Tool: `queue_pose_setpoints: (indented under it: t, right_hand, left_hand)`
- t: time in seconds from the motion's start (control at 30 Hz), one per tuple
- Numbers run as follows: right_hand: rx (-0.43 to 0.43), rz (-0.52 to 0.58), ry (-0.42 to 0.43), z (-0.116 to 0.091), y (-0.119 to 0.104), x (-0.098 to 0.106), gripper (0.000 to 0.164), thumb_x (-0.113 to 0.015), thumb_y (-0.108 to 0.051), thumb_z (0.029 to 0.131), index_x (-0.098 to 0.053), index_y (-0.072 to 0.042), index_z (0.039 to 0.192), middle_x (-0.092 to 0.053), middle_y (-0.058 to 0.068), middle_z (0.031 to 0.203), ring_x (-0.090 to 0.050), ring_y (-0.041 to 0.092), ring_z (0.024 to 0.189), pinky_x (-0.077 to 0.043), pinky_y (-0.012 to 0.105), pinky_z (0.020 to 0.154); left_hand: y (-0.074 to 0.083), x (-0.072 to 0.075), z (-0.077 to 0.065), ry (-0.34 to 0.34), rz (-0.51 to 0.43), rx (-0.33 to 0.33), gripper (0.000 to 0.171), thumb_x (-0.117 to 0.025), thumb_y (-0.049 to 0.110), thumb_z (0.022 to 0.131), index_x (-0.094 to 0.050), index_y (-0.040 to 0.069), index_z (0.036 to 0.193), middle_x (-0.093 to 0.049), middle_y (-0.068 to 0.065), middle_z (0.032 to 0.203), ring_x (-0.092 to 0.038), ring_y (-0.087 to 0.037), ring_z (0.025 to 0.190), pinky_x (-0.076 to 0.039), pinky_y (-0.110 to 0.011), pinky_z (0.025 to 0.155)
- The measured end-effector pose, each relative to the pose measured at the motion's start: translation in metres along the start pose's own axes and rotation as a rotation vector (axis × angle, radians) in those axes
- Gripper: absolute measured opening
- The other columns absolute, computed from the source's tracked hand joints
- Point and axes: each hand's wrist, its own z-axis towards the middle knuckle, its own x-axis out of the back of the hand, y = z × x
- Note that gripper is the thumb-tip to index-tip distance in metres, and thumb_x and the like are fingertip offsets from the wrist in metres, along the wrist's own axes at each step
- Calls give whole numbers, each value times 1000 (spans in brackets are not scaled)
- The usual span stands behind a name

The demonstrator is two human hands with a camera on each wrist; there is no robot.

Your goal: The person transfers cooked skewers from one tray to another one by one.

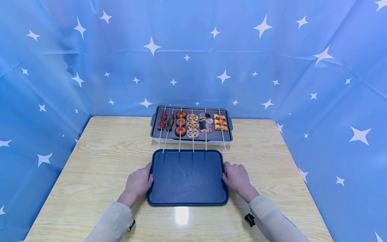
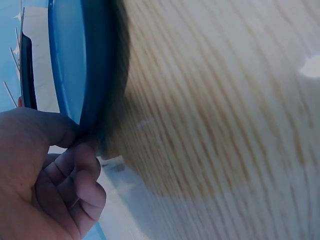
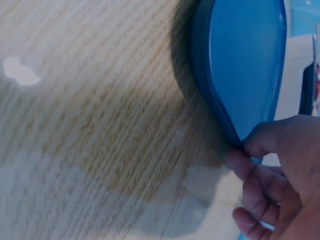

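A dark blue rectangular tray (image 1: 187,179) with rounded corners and nothing on it lies in the middle of the head view. My left hand (image 1: 137,183) pinches its left rim between thumb and curled fingers. On the opposite side, my right hand (image 1: 238,178) pinches the right rim the same way. Both wrist views show the thumb over the rim and the fingers beneath, at the left hand (image 2: 55,170) and the right hand (image 3: 275,175). In the wrist views a shadow lies along the tray's near edge; whether it is lifted I cannot tell.
Just behind the tray stands a grill plate (image 1: 154,134) bearing several skewers: dark red meat, brown meat, brown round slices (image 1: 180,122), lotus root slices (image 1: 192,125), fish pieces (image 1: 206,124) and yellow pieces (image 1: 220,122). Their sticks overhang its front edge. Beneath is a wooden table (image 1: 90,168); starry blue cloth surrounds it.
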Motion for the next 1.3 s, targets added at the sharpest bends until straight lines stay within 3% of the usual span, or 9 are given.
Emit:
queue_pose_setpoints:
  t: [0.27, 0.5, 0.73, 0.93, 1.07, 1.3]
  right_hand:
    - [6, 12, -11, -1, -1, 6, 22, -72, -17, 79, -62, -4, 92, -56, 1, 59, -59, 24, 57, -50, 47, 66]
    - [8, 39, -7, 5, 9, 18, 23, -69, -20, 85, -69, -5, 102, -68, 1, 68, -64, 23, 63, -51, 46, 65]
    - [-8, 54, 76, 20, 30, 35, 25, -66, -19, 86, -71, -3, 105, -69, 2, 69, -64, 23, 62, -50, 45, 57]
    - [-35, 60, 104, 34, 37, 44, 27, -62, -19, 90, -70, -2, 109, -71, 6, 75, -64, 23, 62, -51, 44, 57]
    - [-42, 87, 107, 42, 35, 47, 29, -60, -20, 92, -70, -2, 112, -73, 9, 81, -65, 24, 65, -51, 45, 58]
    - [-63, 117, 75, 54, 28, 47, 31, -59, -26, 93, -69, -5, 114, -71, 7, 80, -59, 18, 59, -46, 35, 50]
  left_hand:
    - [0, 1, -1, 6, 7, -10, 52, -57, 19, 91, -50, -2, 139, -72, -19, 99, -67, -25, 69, -49, -37, 52]
    - [-1, 1, -2, 0, 14, 7, 53, -58, 21, 91, -50, 1, 139, -72, -17, 98, -66, -25, 69, -48, -37, 52]
    - [-3, -4, -3, 104, 25, -33, 56, -60, 22, 90, -49, 2, 141, -67, -18, 118, -65, -34, 103, -55, -49, 77]
    - [-5, -10, 0, 221, 85, -124, 54, -64, 18, 85, -55, -1, 134, -66, -17, 111, -62, -34, 101, -52, -48, 82]
    - [-4, -12, 0, 223, 104, -130, 53, -63, 17, 84, -57, -2, 133, -67, -16, 111, -61, -34, 102, -50, -49, 84]
    - [-2, -12, 0, 211, 134, -121, 52, -61, 17, 83, -58, -1, 132, -67, -13, 109, -61, -32, 101, -47, -48, 82]
